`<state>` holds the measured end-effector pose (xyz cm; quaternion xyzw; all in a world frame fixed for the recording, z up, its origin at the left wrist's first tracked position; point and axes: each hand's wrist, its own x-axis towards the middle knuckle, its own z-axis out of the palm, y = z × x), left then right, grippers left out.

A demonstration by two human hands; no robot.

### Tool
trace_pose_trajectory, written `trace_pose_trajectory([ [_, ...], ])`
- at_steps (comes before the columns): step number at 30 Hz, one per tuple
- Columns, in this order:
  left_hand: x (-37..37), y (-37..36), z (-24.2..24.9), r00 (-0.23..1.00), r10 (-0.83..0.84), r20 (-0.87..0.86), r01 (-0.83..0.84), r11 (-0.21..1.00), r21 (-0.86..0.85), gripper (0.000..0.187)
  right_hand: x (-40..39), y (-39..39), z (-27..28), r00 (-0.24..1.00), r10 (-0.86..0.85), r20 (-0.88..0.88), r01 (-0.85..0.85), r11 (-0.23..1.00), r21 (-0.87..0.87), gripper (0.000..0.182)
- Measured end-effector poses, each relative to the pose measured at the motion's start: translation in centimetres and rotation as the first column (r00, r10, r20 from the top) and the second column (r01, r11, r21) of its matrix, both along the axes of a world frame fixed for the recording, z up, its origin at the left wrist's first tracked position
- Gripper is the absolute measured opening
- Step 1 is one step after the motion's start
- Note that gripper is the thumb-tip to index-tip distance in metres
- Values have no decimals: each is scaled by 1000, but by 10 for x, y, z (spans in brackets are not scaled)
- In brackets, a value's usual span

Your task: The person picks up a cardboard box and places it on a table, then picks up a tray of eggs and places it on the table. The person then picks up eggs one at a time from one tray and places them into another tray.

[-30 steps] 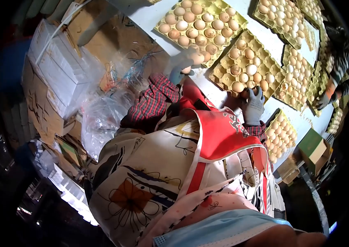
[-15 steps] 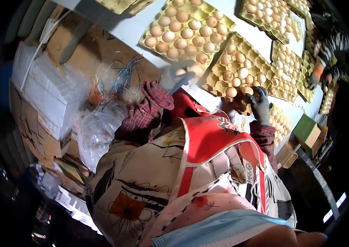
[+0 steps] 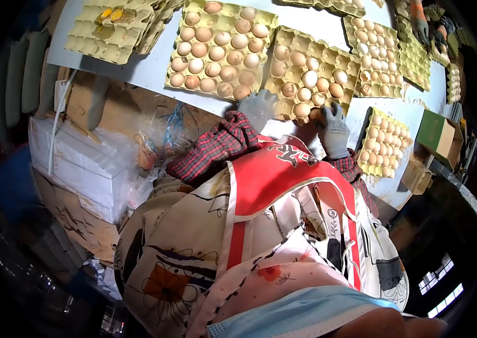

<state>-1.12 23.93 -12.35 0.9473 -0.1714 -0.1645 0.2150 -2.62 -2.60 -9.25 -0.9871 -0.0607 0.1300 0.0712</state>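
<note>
My left hand [image 3: 258,107], in a grey glove, is at the near right corner of a yellow egg tray [image 3: 172,42] holding many brown and pale eggs. It is slightly blurred. Its fingertips are beside the corner egg [image 3: 242,92]; whether they grip it does not show. My right hand [image 3: 334,129], also gloved, is at the near edge of a second, partly filled tray [image 3: 345,56]. The right fingers are curled, with something brown and shaded by them that I cannot make out. An egg [image 3: 302,110] sits in that tray just left of these fingers.
Stacked trays [image 3: 100,42] with broken yolk [image 3: 115,14] stand at the far left. More egg trays [image 3: 382,76] lie farther back, and a small full one [image 3: 383,143] is on the right. Another person's gloved hand [image 3: 418,22] shows top right. A green carton [image 3: 435,135] stands at right.
The view has shifted, bringing the left stack into sight. My left hand, which had eggs by its fingers, is now against the tray's near corner, where eggs sit. My right hand stays at the second tray.
</note>
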Motion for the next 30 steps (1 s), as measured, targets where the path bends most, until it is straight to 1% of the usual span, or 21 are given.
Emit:
trace_pose_trajectory([
  [2,2,1,0,998,-38,43,36,999,27,44,-5,4,-3,999,-9,33,9,1000,-24,51],
  [3,4,0,2,999,-38,5,38,999,28,44,-6,6,-5,998,-42,57,42,999,-6,48],
  [6,9,8,13,995,81,-56,-92,968,-235,42,-8,-9,-8,979,-195,57,169,940,298,44],
  [7,10,6,15,975,197,-103,-222,890,-398,38,-4,-17,-11,961,-275,29,235,867,440,41],
  [8,16,1,15,970,242,-27,-228,860,-456,37,1,-24,-12,960,-261,98,172,831,528,39],
  [10,34,-16,12,933,344,106,-223,785,-578,35,19,-24,-9,943,-334,0,241,680,693,38],
  [11,40,-23,3,937,259,234,-112,857,-504,32,31,-16,-5,934,-351,73,202,682,703,39],
  [12,44,-26,-9,924,152,350,-3,920,-392,33,45,-15,-13,939,-283,195,114,791,601,42],
  [13,45,-29,-23,900,110,422,52,933,-356,37,55,-11,-17,940,-281,194,134,825,550,44],
  [14,40,-28,-23,921,1,391,82,977,-197,41,65,-7,-20,943,-276,186,149,851,504,46],
  [15,32,-30,-24,896,56,441,49,974,-223,44,74,-6,-21,955,-223,196,118,891,439,46],
  [16,24,-27,-10,900,112,421,5,963,-268,48,84,-7,-20,961,-178,210,93,928,360,47],
  [18,11,-15,2,929,133,345,-5,938,-348,49,100,3,-16,955,-153,256,74,953,293,46],
  [20,-2,2,11,935,154,319,-32,934,-357,48,117,8,-13,977,-98,190,64,982,180,47],
  [22,-11,28,15,931,208,301,-112,945,-308,47,128,11,-15,992,-75,101,62,990,123,48],
  [23,-13,43,18,918,240,317,-157,951,-266,47,133,11,-15,997,-50,63,44,995,88,48],
  [24,-12,61,20,905,266,333,-177,945,-274,45,138,12,-14,999,-27,26,26,998,50,49],
  [26,-3,93,29,888,370,273,-275,904,-328,41,142,14,-12,993,-69,95,66,997,37,49],
  [28,17,119,35,884,414,217,-336,885,-321,37,144,12,-8,979,-123,166,121,992,19,50],
  [29,34,128,22,860,471,196,-359,832,-424,36,148,13,-7,956,-118,269,85,988,130,47],
  [30,54,134,16,840,462,285,-300,833,-466,34,154,16,-9,934,-146,326,40,950,310,39],
])
